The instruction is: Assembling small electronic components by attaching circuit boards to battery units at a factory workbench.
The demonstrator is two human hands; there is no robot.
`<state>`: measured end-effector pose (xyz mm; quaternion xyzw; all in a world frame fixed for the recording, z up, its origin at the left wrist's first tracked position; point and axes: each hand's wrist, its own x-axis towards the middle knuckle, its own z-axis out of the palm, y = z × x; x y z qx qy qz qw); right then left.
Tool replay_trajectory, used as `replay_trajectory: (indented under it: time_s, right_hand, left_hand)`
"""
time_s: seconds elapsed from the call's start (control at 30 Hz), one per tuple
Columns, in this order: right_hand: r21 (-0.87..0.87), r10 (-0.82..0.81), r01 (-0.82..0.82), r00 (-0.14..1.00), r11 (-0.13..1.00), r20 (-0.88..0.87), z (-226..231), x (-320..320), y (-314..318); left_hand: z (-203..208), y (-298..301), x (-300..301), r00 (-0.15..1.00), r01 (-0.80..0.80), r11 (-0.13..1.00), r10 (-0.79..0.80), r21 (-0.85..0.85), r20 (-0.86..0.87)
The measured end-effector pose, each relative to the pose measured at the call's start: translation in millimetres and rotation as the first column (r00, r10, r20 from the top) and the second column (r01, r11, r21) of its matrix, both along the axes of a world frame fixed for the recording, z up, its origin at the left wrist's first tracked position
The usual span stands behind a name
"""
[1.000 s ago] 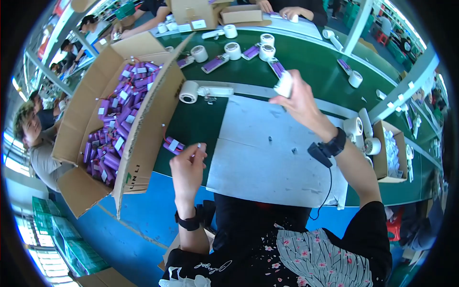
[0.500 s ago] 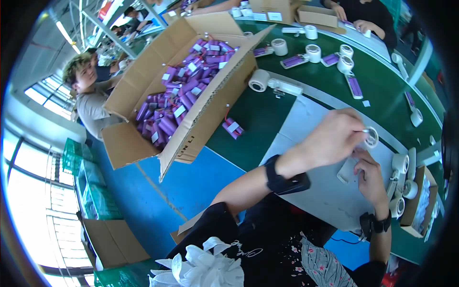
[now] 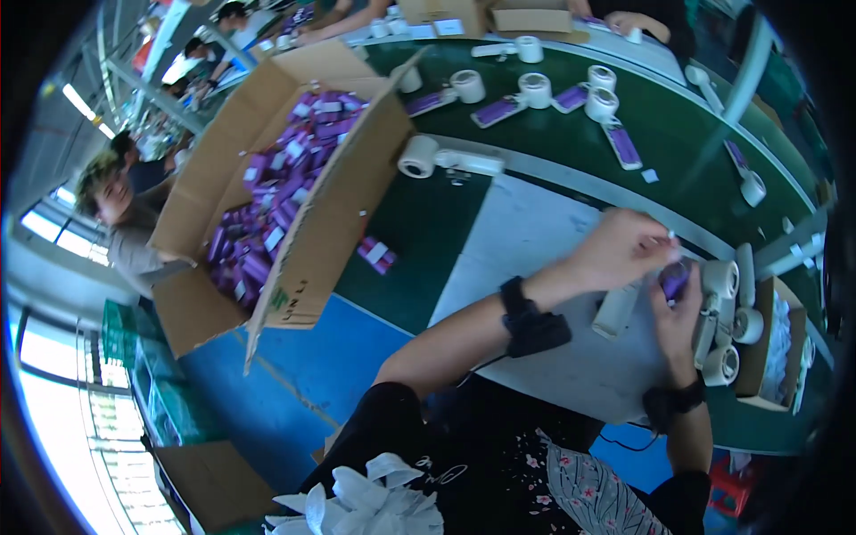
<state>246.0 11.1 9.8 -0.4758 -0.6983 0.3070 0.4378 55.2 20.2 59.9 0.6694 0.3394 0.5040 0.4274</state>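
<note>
My right hand (image 3: 678,314) is closed around a purple battery pack (image 3: 675,282), held over the right part of the pale work mat (image 3: 526,241). Just above it my left hand (image 3: 624,248) pinches a small white piece (image 3: 670,234), too small to make out. Both hands are close together, and whatever joins the piece to the pack cannot be seen. A long white handle part (image 3: 615,310) lies on the mat beneath my left hand. Right beside my right hand sit several white handheld fans (image 3: 720,278) with round heads, partly stacked.
A large cardboard box (image 3: 312,267) full of purple battery packs stands at the left. One loose pack (image 3: 377,255) lies beside it. White fans with purple packs (image 3: 622,145) lie along the green bench. A small carton (image 3: 758,383) stands far right. Other people work nearby.
The view has swung, shifting the bench leftward. My right hand now shows a purple pack where a white round part appeared between my hands. The handle part on the mat is more exposed.
</note>
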Motion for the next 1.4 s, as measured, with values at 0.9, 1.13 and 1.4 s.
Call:
replay_trajectory:
  time_s: [0.9,1.13,1.4]
  right_hand:
    - [0.222,0.201,-0.261,0.944,0.940,0.260,2,-21,7]
    - [0.157,0.220,-0.260,0.947,0.953,0.233,4,-21,6]
    - [0.166,0.221,-0.311,0.886,0.936,0.408,11,-25,4]
  left_hand:
    - [-50,0,-37,0.931,0.128,0.948,-0.216,-0.291,-0.293]
    - [-47,-4,-38,0.981,0.118,0.906,-0.171,-0.406,-0.096]
    - [-47,-1,-47,0.929,0.189,0.964,-0.238,-0.189,-0.284]
